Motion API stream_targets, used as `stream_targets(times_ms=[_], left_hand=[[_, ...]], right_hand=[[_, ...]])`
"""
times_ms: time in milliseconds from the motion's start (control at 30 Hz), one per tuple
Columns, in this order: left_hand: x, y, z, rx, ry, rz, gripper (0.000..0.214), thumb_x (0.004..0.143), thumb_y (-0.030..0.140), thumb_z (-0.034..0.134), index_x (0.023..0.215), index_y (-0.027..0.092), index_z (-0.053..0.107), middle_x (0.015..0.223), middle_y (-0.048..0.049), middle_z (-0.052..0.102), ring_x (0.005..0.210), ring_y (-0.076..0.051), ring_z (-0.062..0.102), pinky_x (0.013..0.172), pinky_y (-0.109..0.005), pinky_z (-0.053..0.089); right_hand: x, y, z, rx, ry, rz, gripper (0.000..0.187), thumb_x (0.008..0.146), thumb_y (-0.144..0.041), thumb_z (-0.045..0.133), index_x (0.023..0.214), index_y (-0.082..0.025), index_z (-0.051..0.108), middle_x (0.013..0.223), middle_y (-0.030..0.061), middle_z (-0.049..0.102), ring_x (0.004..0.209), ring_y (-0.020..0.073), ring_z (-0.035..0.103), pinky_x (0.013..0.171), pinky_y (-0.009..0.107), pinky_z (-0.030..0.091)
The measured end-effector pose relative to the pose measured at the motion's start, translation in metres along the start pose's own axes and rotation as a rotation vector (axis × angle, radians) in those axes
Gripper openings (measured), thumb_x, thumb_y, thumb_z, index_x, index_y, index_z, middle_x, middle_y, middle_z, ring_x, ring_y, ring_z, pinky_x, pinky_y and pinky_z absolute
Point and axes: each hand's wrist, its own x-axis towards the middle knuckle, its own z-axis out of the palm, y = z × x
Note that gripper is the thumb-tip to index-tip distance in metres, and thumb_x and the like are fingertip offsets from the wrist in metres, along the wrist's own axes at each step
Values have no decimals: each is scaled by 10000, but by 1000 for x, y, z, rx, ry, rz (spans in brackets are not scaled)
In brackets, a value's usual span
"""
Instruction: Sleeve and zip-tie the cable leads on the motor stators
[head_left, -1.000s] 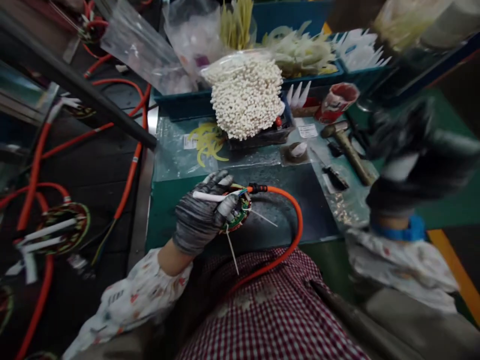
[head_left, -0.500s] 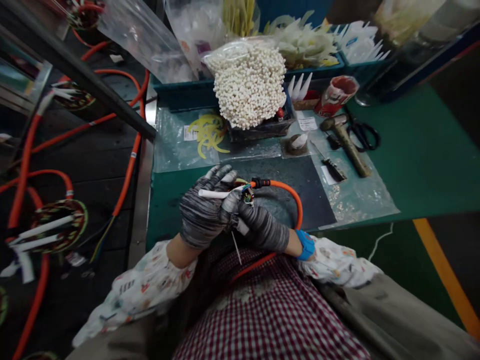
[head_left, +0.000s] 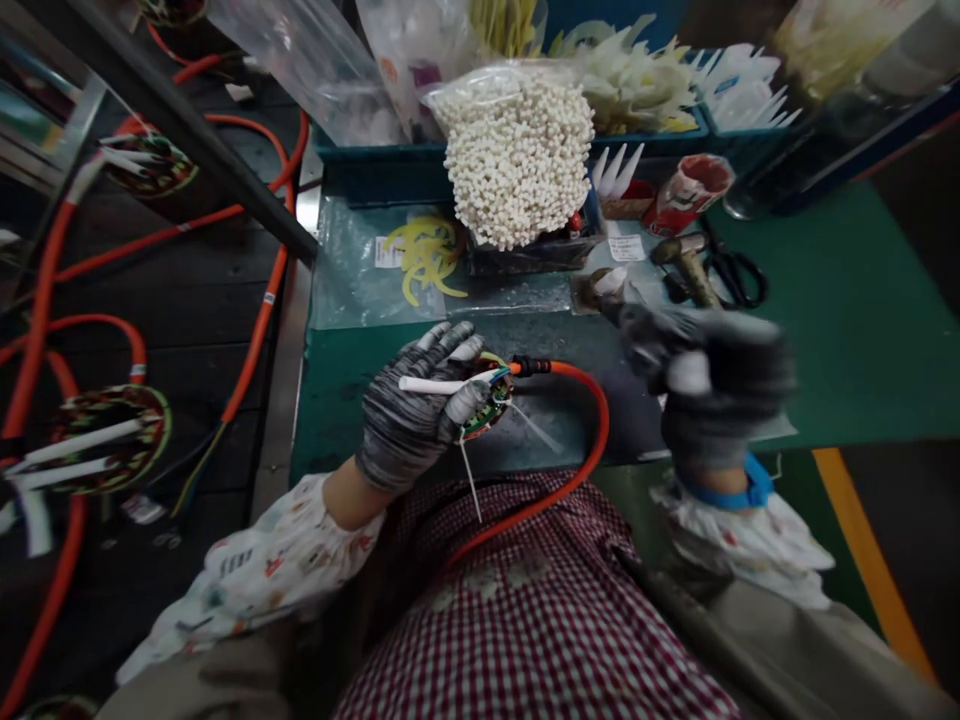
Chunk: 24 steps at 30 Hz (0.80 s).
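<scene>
In a striped grey glove, my left hand (head_left: 412,405) grips a small round stator (head_left: 491,405) with a green edge and coloured wires. A white sleeve tube (head_left: 431,385) lies across that hand. An orange cable (head_left: 596,420) with a black collar (head_left: 531,366) runs from the stator and loops down to my lap. Thin white cable ties (head_left: 470,480) hang from it. My right hand (head_left: 720,385), gloved and smeared by motion, is over the tool area at the right, near the hammer (head_left: 697,275). Its fingers are too blurred to show whether they hold anything.
A bag of white beads (head_left: 517,160) stands on a dark box behind my hands. Yellow strips (head_left: 427,260), a red can (head_left: 686,195) and black scissors (head_left: 739,278) lie around it. More wound stators (head_left: 112,440) with orange cables lie at the left.
My right hand has left the stator and moved right to the tools, covering the black-handled tool. My left hand still holds the stator, whose ring and ties now show more.
</scene>
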Motion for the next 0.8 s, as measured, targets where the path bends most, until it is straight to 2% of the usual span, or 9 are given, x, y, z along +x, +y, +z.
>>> stream_targets(times_ms=[33,100,233,367,467,533,633,700,800], left_hand=[[0,1,0,7,3,7,482,1205,503,498,1527,226,725,1582,-111,761,1563,-305,670,1338,-479,563],[0,4,1,37,-2,25,482,1211,494,488,1533,219,718,1585,-109,759,1566,-299,668,1336,-475,564],[1,7,2,85,-22,69,484,1217,487,469,1555,226,699,1610,-91,744,1583,-292,652,1344,-470,553],[5,5,3,44,-47,109,475,1221,448,469,1572,210,682,1622,-107,733,1584,-294,646,1365,-476,520],[9,0,0,8,-89,149,524,1190,484,526,1599,180,645,1651,-138,702,1609,-318,614,1393,-506,482],[9,-1,-3,20,-124,179,632,1135,509,612,1659,158,576,1707,-170,643,1636,-358,580,1402,-548,467],[5,3,-6,63,-173,210,636,1119,455,632,1694,200,539,1763,-155,586,1683,-387,518,1403,-602,455],[1,9,-4,77,-205,167,573,1154,421,571,1702,259,537,1775,-121,579,1702,-372,495,1422,-632,422],[-4,18,2,89,-210,56,551,1182,407,492,1725,321,515,1774,-102,579,1709,-371,477,1419,-677,404]], right_hand=[[12,7,4,18,-55,34,326,1071,-595,740,1175,-296,813,1169,99,892,1140,346,855,1079,573,694],[31,23,22,101,-292,80,290,1025,-541,792,1127,-277,856,1124,69,909,1055,310,872,1015,521,719],[49,51,64,238,-767,49,288,1017,-447,756,1162,-240,895,1185,54,918,1106,261,868,1062,455,692],[56,69,75,212,-948,-28,203,910,-461,854,973,-274,905,1081,39,928,1003,236,863,1061,468,703],[54,69,62,223,-991,-34,315,983,-542,787,973,-252,909,1024,56,928,895,210,855,943,394,731],[51,63,45,203,-985,-38,373,1053,-557,714,1055,-246,919,1066,71,930,911,216,866,913,369,735],[54,52,9,59,-812,-46,336,1124,-475,662,1195,-258,909,1179,94,918,1052,255,873,990,420,725],[63,48,-19,-121,-606,-56,314,1142,-396,657,1254,-233,901,1250,148,893,1185,301,839,1094,502,677],[74,51,-58,-612,-214,-47,284,1103,-268,714,1294,-167,897,1349,244,832,1303,361,778,1129,555,614]])
